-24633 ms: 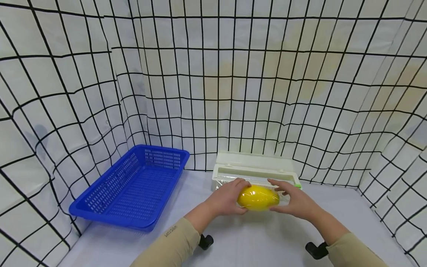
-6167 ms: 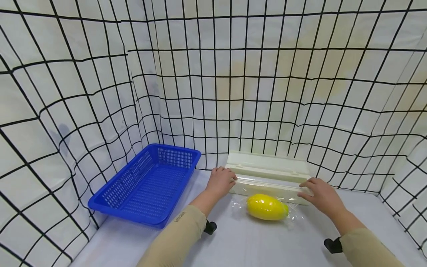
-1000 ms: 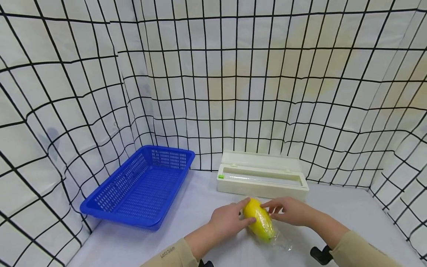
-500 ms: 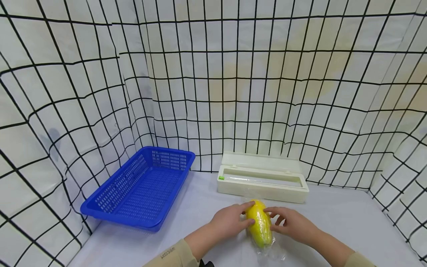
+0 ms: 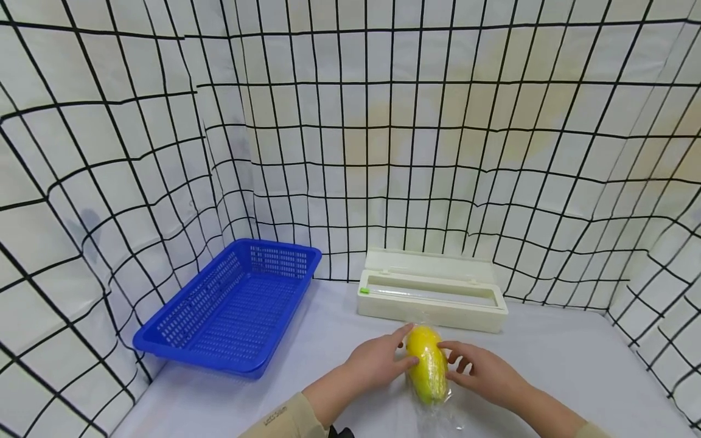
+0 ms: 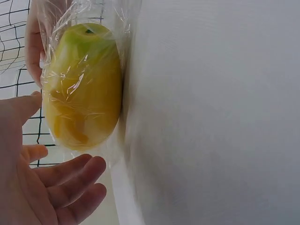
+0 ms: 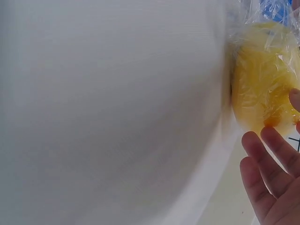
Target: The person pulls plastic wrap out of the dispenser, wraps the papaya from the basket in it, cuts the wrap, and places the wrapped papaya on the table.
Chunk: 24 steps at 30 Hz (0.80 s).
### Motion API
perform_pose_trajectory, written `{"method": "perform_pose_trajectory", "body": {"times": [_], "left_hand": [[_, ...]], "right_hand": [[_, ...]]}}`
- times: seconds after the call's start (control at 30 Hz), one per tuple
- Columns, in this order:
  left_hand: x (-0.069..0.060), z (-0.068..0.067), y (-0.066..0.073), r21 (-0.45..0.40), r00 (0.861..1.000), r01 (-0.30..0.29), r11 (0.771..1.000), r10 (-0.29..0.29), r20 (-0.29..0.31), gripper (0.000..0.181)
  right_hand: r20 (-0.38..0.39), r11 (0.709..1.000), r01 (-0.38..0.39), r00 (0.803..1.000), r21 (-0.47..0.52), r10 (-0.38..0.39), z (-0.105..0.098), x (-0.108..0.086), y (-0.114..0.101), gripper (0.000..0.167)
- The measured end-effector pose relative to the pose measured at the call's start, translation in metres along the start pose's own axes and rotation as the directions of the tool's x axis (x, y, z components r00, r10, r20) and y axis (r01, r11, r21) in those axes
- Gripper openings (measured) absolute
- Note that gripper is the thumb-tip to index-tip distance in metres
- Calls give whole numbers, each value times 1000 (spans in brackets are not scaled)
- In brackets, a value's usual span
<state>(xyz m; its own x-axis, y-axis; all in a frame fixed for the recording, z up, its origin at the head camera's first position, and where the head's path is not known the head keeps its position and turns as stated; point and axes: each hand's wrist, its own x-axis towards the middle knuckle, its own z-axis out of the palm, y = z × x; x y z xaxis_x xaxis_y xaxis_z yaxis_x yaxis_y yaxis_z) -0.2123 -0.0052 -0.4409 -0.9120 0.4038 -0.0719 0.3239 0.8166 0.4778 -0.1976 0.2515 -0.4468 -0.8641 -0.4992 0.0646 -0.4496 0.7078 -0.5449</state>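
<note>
A yellow fruit (image 5: 427,365) with a greenish end (image 6: 89,35) lies on the white table, covered in clear plastic film. Its kind is not certain. Loose film (image 5: 438,421) trails from the end nearest the person. On the fruit's left side, my left hand (image 5: 375,364) touches with thumb and forefinger; the left wrist view shows its other fingers loosely extended. My right hand (image 5: 484,372) is against the right side, forefinger and thumb at the wrapped surface. Its remaining fingers (image 7: 262,164) reach out below the fruit in the right wrist view.
Behind the fruit stands a cream film dispenser box (image 5: 432,313), lid raised, with a roll of film (image 5: 427,295) inside and a green slider (image 5: 364,291). A blue basket (image 5: 263,359) sits at left. Black wire mesh (image 5: 389,164) over white cloth surrounds the table.
Over the last second the fruit has turned so its near end points more toward the person. My right hand has shifted slightly down and right. Earlier, both hands were at the film box.
</note>
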Motion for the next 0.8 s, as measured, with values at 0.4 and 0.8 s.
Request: {"method": "perform_pose_trajectory", "body": {"times": [0.4,0.8], "left_hand": [[-25,-5,-5,286,880,-457,842,476,7,32],[-39,4,4,537,635,-723,435,724,269,46]], "right_hand": [[64,991,97,994,-98,-91,-5,-22,4,28],[173,592,593,771,-546,-613,-5,-30,-1,55]]}}
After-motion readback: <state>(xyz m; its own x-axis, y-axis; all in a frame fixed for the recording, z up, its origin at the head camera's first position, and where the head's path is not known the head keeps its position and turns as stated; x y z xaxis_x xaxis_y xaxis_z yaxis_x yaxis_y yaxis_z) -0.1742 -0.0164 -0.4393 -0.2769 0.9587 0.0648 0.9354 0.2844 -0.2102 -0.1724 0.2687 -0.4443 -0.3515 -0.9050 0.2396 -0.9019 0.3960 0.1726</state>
